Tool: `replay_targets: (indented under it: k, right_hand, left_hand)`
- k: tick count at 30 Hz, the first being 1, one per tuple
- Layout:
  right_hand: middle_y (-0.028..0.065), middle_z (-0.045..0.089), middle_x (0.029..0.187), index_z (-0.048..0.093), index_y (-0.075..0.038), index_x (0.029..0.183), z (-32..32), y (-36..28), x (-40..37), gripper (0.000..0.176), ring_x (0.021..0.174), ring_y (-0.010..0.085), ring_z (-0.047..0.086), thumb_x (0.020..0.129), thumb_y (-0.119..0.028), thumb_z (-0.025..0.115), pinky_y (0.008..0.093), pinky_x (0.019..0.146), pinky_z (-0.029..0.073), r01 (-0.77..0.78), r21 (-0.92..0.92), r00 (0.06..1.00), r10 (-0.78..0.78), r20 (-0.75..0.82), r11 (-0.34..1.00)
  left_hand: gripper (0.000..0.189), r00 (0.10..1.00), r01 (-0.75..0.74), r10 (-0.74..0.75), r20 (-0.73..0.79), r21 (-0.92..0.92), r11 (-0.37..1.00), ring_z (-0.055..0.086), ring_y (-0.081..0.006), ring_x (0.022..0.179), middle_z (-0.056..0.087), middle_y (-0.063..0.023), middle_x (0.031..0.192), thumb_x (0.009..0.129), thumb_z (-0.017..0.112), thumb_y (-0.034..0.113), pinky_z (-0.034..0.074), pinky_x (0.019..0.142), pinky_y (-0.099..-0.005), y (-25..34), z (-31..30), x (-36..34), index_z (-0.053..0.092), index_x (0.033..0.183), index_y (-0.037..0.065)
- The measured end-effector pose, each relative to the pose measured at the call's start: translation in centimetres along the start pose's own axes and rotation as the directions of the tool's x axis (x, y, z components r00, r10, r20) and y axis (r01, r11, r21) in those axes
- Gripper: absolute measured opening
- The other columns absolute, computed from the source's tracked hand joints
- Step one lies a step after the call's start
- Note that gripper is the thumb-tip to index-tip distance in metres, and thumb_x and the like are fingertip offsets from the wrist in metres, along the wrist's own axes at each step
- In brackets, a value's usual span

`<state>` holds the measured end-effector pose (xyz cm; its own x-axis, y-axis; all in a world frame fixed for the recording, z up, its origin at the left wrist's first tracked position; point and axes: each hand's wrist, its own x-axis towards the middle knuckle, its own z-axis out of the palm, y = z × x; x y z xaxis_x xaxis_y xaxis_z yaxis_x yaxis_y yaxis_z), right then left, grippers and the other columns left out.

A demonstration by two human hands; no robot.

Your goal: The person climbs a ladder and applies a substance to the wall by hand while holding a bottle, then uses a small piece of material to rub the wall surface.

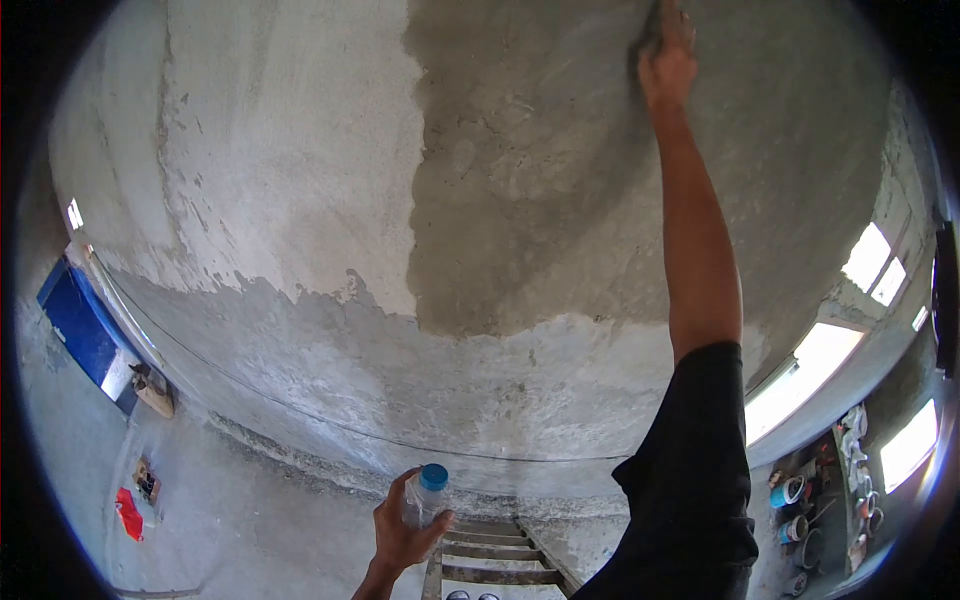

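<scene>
My left hand (404,527) is wrapped round a clear plastic bottle (422,503) with a blue cap, held upright low in the view, above a ladder. My right hand (668,62) is raised at the end of a stretched arm, against the darker, damp-looking plaster of the wall (520,180). Its fingers are closed on a dark flat tool (638,65), of which only an edge shows along the hand's left side; its exact kind is hidden. Left of the dark patch, the plaster is paler and drier.
The wooden ladder (490,553) stands beneath me, with shoe tips at its lower rungs. A thin cable runs along the lower wall. A blue door (85,320) and a red item (128,514) lie left. Buckets (790,492) and window openings (810,375) are right.
</scene>
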<state>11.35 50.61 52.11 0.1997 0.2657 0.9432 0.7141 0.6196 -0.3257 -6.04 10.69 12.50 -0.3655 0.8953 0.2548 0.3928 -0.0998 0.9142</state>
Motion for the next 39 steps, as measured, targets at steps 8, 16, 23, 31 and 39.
replay_targets:
  k: [8,16,23,31,39]
  right_hand:
    - [0.0082,0.048,0.137,0.036,-0.022,0.142,6.3,0.4,-10.2,0.072,0.121,0.0254,0.051,0.077,0.004,0.053,0.0358,0.095,0.049,0.918,0.069,0.357,-0.889,0.287,0.39]
    - [0.0105,0.035,0.147,0.035,-0.012,0.142,0.9,-1.3,0.0,0.046,0.132,0.0273,0.038,0.097,-0.005,0.032,0.0361,0.109,0.033,0.106,-0.026,0.994,-0.106,0.004,0.994]
    - [0.0048,0.04,0.144,0.036,-0.019,0.141,6.3,-0.3,-11.1,0.076,0.13,0.0289,0.04,0.073,0.009,0.053,0.039,0.099,0.046,0.875,0.175,0.322,-0.814,0.484,0.45]
    - [0.0104,0.04,0.143,0.039,-0.015,0.14,3.9,3.3,0.5,0.068,0.13,0.0298,0.04,0.076,0.003,0.054,0.0395,0.102,0.043,0.452,-0.065,0.858,-0.453,-0.241,0.89]
    - [0.0055,0.041,0.143,0.04,-0.017,0.139,6.7,-0.3,-12.9,0.067,0.128,0.0267,0.044,0.077,0.001,0.058,0.0395,0.102,0.044,0.915,0.158,0.263,-0.846,0.464,0.371]
  left_hand:
    - [0.065,1.0,-0.014,0.014,0.026,-0.003,1.0,0.067,-0.0254,0.091,0.066,-0.0157,0.099,0.067,0.08,0.02,0.053,0.081,-0.0372,1.4,0.6,0.5,0.049,0.122,0.002]
    - [0.065,0.999,0.044,-0.044,-0.011,-0.008,0.999,0.067,-0.0263,0.091,0.066,-0.0166,0.099,0.067,0.079,0.02,0.053,0.081,-0.0383,0.1,0.2,-0.4,0.048,0.122,0.002]
    - [0.065,1.0,0.002,-0.002,0.01,0.036,0.999,0.067,-0.028,0.09,0.066,-0.0173,0.098,0.068,0.079,0.022,0.053,0.081,-0.039,1.1,0.5,-0.3,0.048,0.121,0.001]
    - [0.067,0.995,0.102,-0.103,0.007,0.027,0.994,0.067,-0.028,0.091,0.066,-0.0176,0.1,0.067,0.08,0.023,0.053,0.082,-0.0387,-0.1,0.6,-1.0,0.048,0.121,0.001]
    - [0.066,0.998,0.059,-0.061,0.033,0.057,0.997,0.065,-0.0235,0.092,0.065,-0.0143,0.102,0.067,0.079,0.018,0.051,0.084,-0.0383,0.6,1.0,-0.8,0.048,0.122,0.0]
